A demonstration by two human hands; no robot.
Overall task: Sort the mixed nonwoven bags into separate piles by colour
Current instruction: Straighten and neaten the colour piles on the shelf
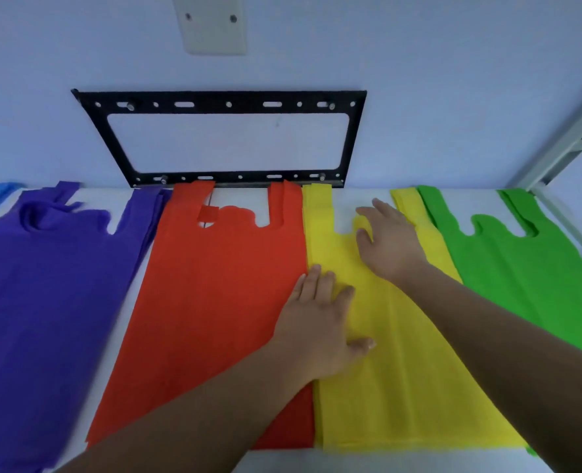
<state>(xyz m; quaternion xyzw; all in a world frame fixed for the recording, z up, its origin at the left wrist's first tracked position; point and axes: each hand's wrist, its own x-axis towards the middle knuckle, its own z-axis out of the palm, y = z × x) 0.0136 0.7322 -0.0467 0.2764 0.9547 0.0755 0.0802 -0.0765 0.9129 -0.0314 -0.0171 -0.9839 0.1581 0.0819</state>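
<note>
On your worktop (385, 463) lie 4 piles side by side: purple bags (44, 302), red bags (214, 302), yellow bags (402, 370), green bags (521, 268). Your left hand (320, 326) and right hand (390, 244) press flat on the yellow, fingers (317, 285) straight, gripping nothing.

Purple bags (44, 285); red bags (214, 302); yellow bags (402, 370); green bags (521, 268).

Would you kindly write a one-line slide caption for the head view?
The left hand and right hand rest flat on the yellow pile, between red pile and green pile.
</note>
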